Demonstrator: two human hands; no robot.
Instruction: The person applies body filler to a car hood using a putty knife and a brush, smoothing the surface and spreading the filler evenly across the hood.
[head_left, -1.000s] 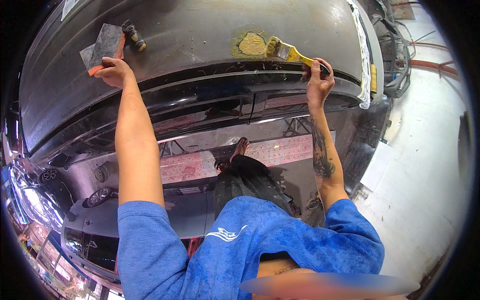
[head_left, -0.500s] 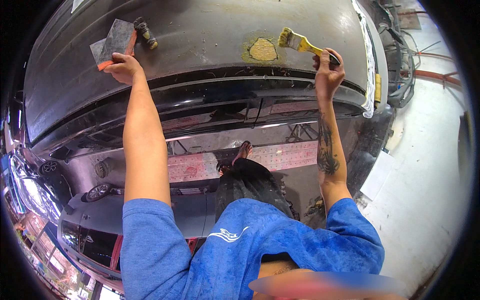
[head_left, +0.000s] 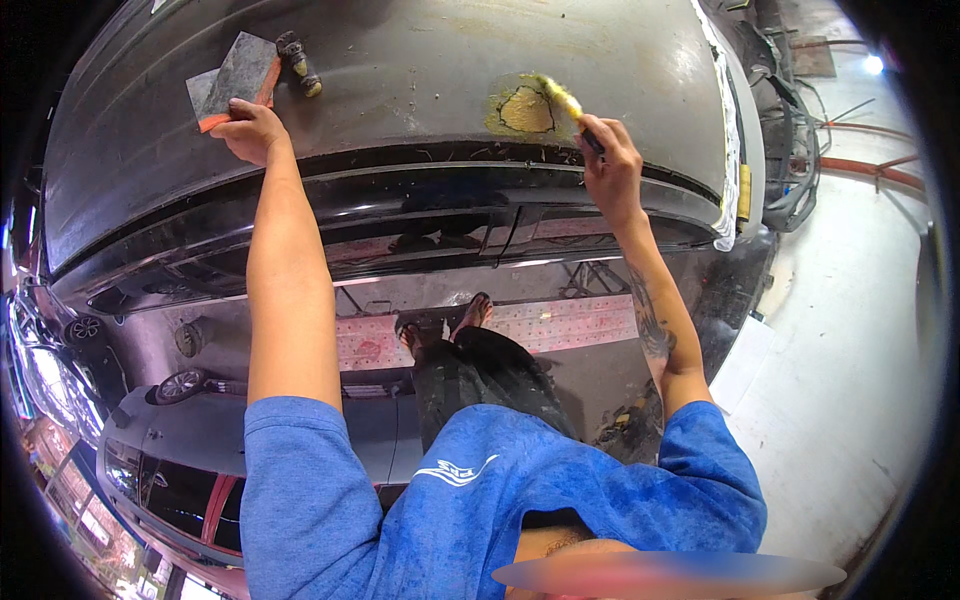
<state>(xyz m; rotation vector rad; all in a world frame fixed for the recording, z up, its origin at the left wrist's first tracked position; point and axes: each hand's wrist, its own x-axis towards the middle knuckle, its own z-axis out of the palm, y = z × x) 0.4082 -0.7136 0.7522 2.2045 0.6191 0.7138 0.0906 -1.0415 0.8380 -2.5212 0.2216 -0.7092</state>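
My right hand (head_left: 613,165) is closed round the handle of a yellow paintbrush (head_left: 561,97). Its bristles, a little blurred, are at the upper right edge of a yellowish patch (head_left: 526,109) with a dark cracked outline on the grey car roof (head_left: 400,75). A wet-looking yellow-green stain surrounds that patch. Over at the left, my left hand (head_left: 252,131) grips two flat metal scrapers (head_left: 245,72) with orange edges, their blades fanned apart. Just right of the scrapers a small dark tool with a yellowish end (head_left: 298,64) lies on the roof; I cannot make out its kind.
Black trim (head_left: 420,185) runs along the roof's near side. White masking (head_left: 731,200) lines the right edge. My feet stand on a pinkish perforated plank (head_left: 560,320). Another grey car (head_left: 200,440) is behind at lower left, and dark car parts (head_left: 795,160) stand by the right wall.
My right hand has moved left with the paintbrush, bringing its bristles from beside the patch to its edge. The brush has turned. My left hand stays nearly in place with the scrapers.
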